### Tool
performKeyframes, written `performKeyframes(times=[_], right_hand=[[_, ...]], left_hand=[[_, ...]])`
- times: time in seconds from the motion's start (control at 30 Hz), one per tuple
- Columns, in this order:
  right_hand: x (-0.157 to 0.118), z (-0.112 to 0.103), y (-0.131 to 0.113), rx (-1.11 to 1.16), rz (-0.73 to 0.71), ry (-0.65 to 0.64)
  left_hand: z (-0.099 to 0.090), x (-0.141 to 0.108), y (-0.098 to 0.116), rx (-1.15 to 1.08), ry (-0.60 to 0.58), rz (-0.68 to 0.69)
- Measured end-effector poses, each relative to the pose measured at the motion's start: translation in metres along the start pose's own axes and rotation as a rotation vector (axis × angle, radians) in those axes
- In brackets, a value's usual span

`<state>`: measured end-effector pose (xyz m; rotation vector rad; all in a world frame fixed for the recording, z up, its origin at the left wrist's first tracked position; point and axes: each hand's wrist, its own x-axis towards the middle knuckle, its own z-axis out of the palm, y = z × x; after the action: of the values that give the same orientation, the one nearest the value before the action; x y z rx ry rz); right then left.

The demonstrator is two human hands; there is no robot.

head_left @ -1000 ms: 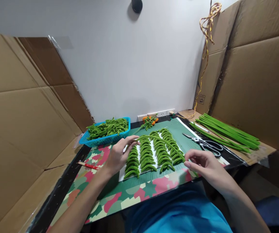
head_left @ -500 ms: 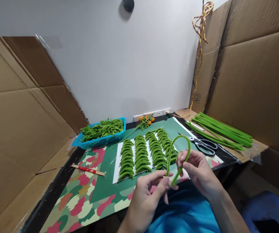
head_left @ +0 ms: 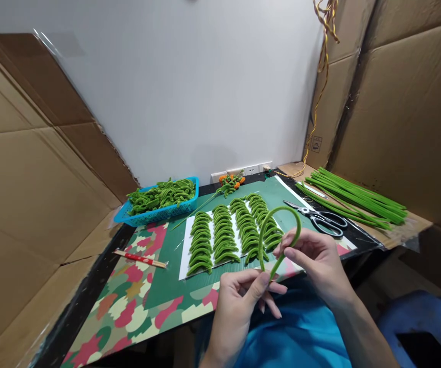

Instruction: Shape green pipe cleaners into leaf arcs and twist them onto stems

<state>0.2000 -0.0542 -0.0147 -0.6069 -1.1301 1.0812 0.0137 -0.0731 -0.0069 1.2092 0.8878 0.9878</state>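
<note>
A green fuzzy stem is bent into a loop above the front edge of the table. My left hand pinches its two ends together between thumb and index finger, the other fingers spread. On the loop's right side, my right hand grips the stem between thumb and fingers. Behind the loop, short curved green pieces lie in several columns on a white sheet. Long straight green stems are piled at the right, beside black-handled scissors.
A blue basket of twisted green pieces stands at the back left. An orange-and-green flower stem lies behind the sheet. Wrapped chopsticks rest on the patterned cover at left. Cardboard walls flank the table; a blue stool is at lower right.
My left hand has brought the two stem ends together, where they were apart before, closing the loop. The view has tilted slightly downward.
</note>
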Motion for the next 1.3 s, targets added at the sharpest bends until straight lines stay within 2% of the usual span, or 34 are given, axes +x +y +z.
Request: performKeyframes(times=[0.3, 0.53, 0.8, 1.03, 1.17, 1.3], right_hand=[[0.000, 0.005, -0.003, -0.062, -0.016, 0.032], [-0.002, 0.002, 0.002, -0.051, -0.055, 0.044], [-0.002, 0.004, 0.002, 0.036, -0.033, 0.047], [0.000, 0.008, 0.000, 0.268, 0.114, 0.117], [0.003, 0.006, 0.003, 0.323, 0.113, 0.101], [0.006, 0.003, 0.002, 0.322, 0.107, 0.113]], left_hand=[[0.003, 0.001, -0.001, 0.119, 0.063, 0.077], [0.006, 0.001, -0.001, 0.109, 0.060, 0.045], [0.011, 0.001, -0.004, 0.031, -0.021, 0.040], [0.017, -0.003, -0.021, -0.115, -0.137, -0.104], [0.022, -0.004, -0.024, -0.142, -0.187, -0.134], [0.023, -0.003, -0.027, -0.156, -0.191, -0.136]])
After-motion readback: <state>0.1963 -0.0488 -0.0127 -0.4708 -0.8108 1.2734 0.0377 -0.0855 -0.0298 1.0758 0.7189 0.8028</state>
